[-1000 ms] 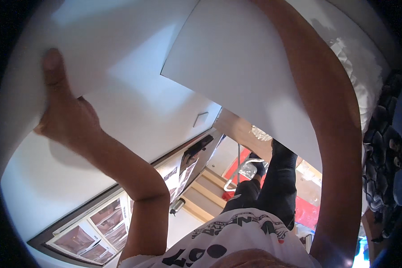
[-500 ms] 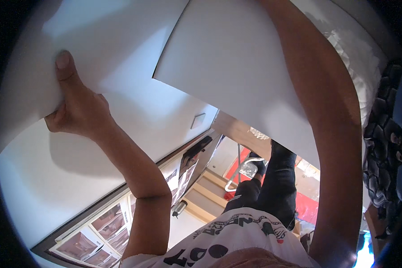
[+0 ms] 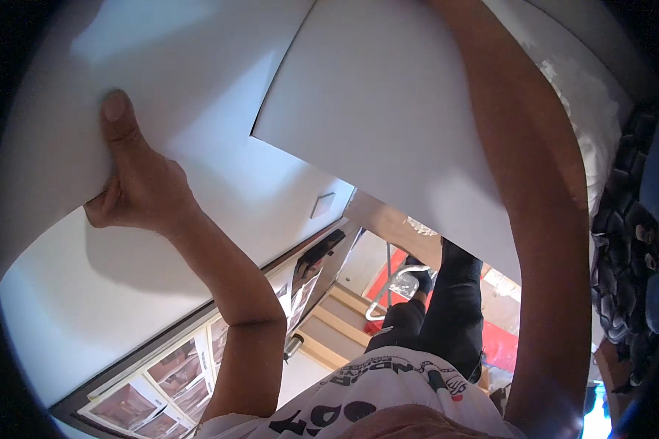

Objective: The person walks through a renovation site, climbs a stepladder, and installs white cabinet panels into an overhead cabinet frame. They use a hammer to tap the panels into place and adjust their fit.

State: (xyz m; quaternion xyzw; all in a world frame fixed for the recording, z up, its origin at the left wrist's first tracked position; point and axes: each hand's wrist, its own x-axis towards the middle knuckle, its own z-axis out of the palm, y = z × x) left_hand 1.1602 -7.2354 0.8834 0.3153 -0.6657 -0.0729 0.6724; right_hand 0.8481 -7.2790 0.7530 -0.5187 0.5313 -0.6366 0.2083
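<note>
My left hand [image 3: 135,175] grips the edge of a white panel [image 3: 44,168] at the left, thumb lying on its face and fingers curled round the edge. Beside it, a smaller white panel [image 3: 366,102] with a sharp corner fills the upper middle, overlapping the white surface behind it. My right forearm crosses this smaller panel's right side and runs up out of the picture; the hand itself is out of view. A small square plate [image 3: 322,205] sits on the white surface below.
Crinkled white material [image 3: 600,154] and a black quilted object [image 3: 622,263] line the right side. Low down are framed prints [image 3: 176,351], wooden rails [image 3: 333,325], a wooden board [image 3: 384,216], a bent metal tube [image 3: 377,307] and red matting [image 3: 499,333]. My legs stand among these.
My left hand has shifted a little right and downward, still gripping the panel edge. The smaller panel's corner now appears slightly further left and lower. My right arm has moved only slightly.
</note>
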